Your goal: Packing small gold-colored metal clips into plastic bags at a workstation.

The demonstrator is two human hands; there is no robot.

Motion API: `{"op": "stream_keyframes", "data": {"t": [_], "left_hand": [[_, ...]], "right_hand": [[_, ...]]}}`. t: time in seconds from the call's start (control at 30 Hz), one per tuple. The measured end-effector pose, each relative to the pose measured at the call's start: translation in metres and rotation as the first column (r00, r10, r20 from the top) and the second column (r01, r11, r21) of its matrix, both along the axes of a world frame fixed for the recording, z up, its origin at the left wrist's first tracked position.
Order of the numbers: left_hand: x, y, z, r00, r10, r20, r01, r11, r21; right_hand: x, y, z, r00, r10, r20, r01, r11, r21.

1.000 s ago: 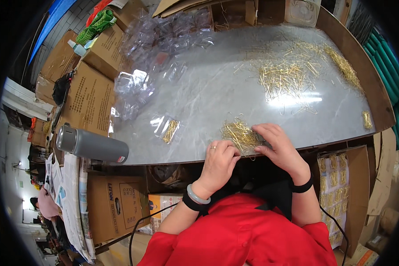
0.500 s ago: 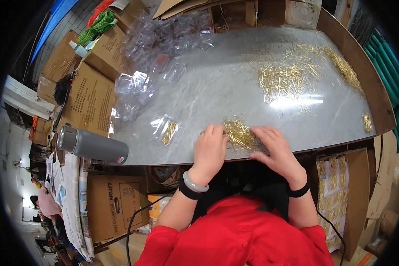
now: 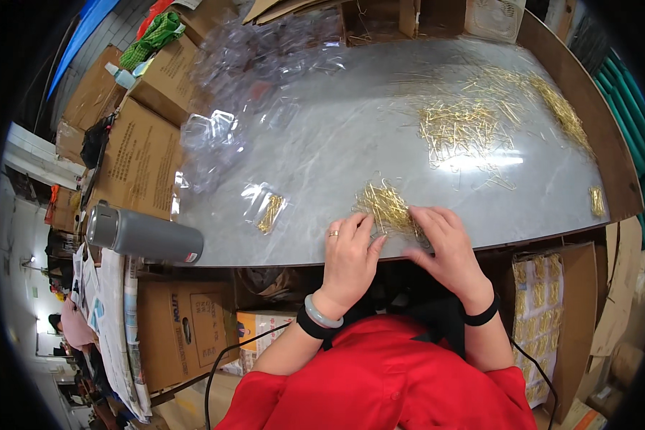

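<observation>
A small heap of thin gold wire hooks (image 3: 385, 203) lies near the table's front edge, between my two hands. My left hand (image 3: 348, 252) touches the heap's lower left side, its fingers bent and its thumb held apart. At the heap's right side is my right hand (image 3: 448, 251), fingertips against the wires and thumb spread away, slightly blurred. Neither hand grips anything that I can see. To the left, a clear plastic case (image 3: 254, 202) lies with a small bundle of gold hooks (image 3: 271, 213) on or in it; which one is unclear.
Loose gold hooks (image 3: 459, 129) are scattered at the back right, with a longer pile (image 3: 562, 111) along the cardboard edge. Many clear plastic cases (image 3: 218, 132) crowd the back left. A grey bottle (image 3: 147, 233) lies at the left edge. Another bundle (image 3: 596, 201) sits far right.
My left hand has shifted slightly right and toward me, its thumb now apart from the fingers. The right hand stays beside the heap, its thumb moving. The view has shifted a little.
</observation>
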State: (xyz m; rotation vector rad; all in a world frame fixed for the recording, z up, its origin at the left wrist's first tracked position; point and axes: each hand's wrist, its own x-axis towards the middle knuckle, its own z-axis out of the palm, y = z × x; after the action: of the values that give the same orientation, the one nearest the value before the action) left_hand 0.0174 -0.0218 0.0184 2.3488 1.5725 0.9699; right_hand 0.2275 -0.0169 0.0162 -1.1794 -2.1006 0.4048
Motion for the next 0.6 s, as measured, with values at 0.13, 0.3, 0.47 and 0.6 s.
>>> {"op": "stream_keyframes", "data": {"t": [0.13,0.3,0.47,0.6], "left_hand": [[0.001,0.000,-0.005,1.000,0.001,-0.004,-0.001,1.000,0.001],[0.003,0.005,-0.008,1.000,-0.005,0.031,0.006,1.000,-0.020],[-0.004,0.016,-0.009,0.987,-0.159,0.015,0.160,0.985,-0.058],[-0.001,0.017,-0.004,0.983,-0.174,-0.062,0.165,0.977,-0.133]], "right_hand": [[-0.010,-0.004,0.005,0.995,-0.074,0.066,0.073,0.997,0.016],[-0.009,-0.003,0.001,0.998,-0.042,0.044,0.042,0.999,0.008],[-0.007,-0.006,0.011,0.999,0.022,-0.035,-0.025,0.996,-0.083],[-0.003,-0.009,0.019,0.974,0.116,-0.196,-0.167,0.948,-0.272]]}}
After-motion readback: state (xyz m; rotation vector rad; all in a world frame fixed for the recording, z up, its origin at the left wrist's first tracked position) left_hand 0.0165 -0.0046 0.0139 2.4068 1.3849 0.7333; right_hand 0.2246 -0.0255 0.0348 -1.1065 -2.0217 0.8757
